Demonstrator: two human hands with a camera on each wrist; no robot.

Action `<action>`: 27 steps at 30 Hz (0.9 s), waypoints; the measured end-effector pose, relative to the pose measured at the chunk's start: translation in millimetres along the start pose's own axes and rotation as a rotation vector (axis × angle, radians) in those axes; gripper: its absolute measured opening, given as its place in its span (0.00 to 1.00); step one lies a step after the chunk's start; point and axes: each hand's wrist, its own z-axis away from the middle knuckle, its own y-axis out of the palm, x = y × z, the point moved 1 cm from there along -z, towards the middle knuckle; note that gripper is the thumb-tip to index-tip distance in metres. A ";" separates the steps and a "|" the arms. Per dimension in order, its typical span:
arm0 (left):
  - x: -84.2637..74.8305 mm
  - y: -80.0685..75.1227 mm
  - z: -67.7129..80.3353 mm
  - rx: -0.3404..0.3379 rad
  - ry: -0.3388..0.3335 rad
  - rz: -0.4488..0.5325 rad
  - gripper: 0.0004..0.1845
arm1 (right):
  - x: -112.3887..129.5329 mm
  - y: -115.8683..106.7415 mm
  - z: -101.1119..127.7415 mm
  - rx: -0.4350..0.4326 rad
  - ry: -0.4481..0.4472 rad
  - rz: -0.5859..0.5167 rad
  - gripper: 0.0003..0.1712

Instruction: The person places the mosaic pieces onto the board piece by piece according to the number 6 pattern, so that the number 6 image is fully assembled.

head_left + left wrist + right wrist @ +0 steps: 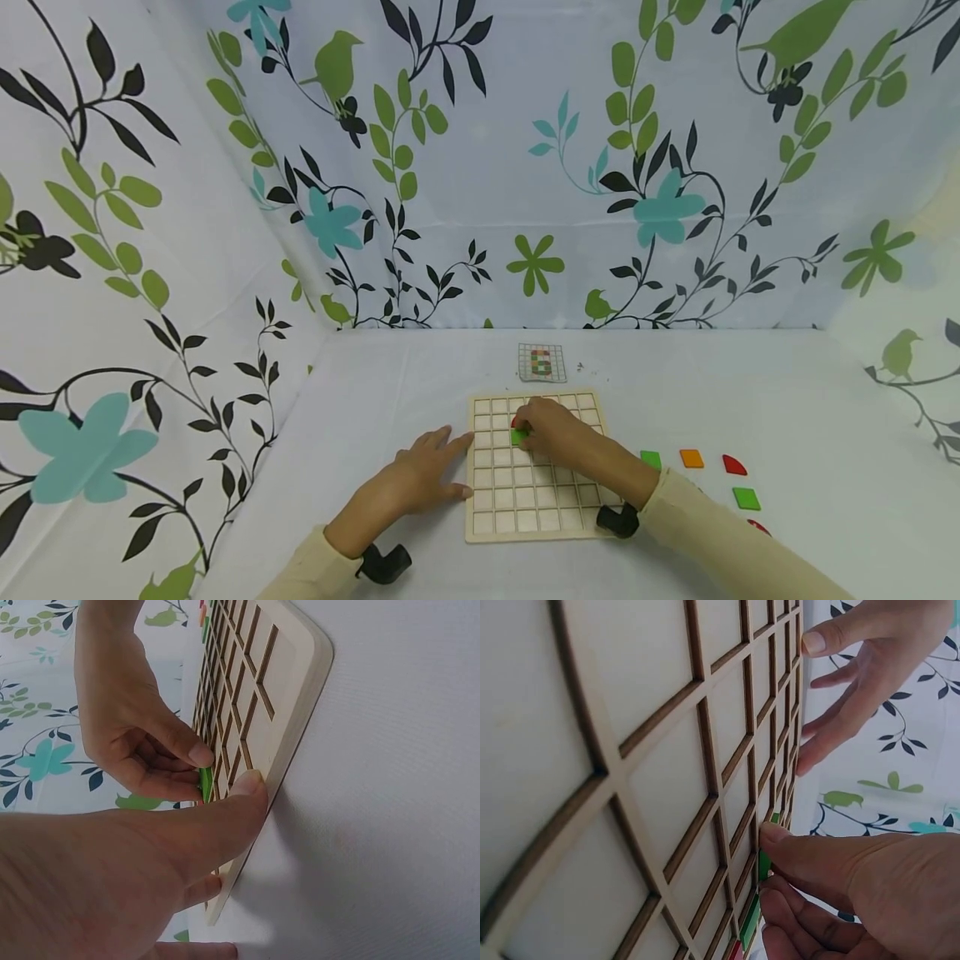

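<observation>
A light wooden grid board [504, 500] lies flat on the white cloth. My left hand [422, 473] rests at its left edge, fingers spread, with the thumb touching the rim in the left wrist view. Over the upper part of the board, my right hand [553, 429] pinches a green tile [764, 864] between thumb and index finger. A green tile [517, 437] and a red piece [515, 422] show beside the right fingertips. In the right wrist view another green tile [750, 922] stands near the fingers; the hand partly hides these pieces.
Behind the board lies a small pattern card [542, 363] with a coloured figure on a grid. Right of the board are loose pieces: an orange square [692, 458], green squares [746, 498] and a red quarter-round [734, 465]. A patterned cloth [465, 250] hangs behind.
</observation>
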 end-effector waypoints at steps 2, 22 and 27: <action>-0.6 -1.2 0.0 0.000 0.000 -0.010 0.43 | -0.2 0.1 0.1 -0.008 -0.011 0.001 0.14; -2.6 -1.4 3.3 -0.028 0.021 -0.042 0.42 | -3.7 3.7 7.5 -0.038 -0.030 -0.029 0.13; -2.4 -1.8 3.6 -0.028 0.021 -0.043 0.42 | -2.2 2.1 8.2 -0.047 -0.037 -0.019 0.13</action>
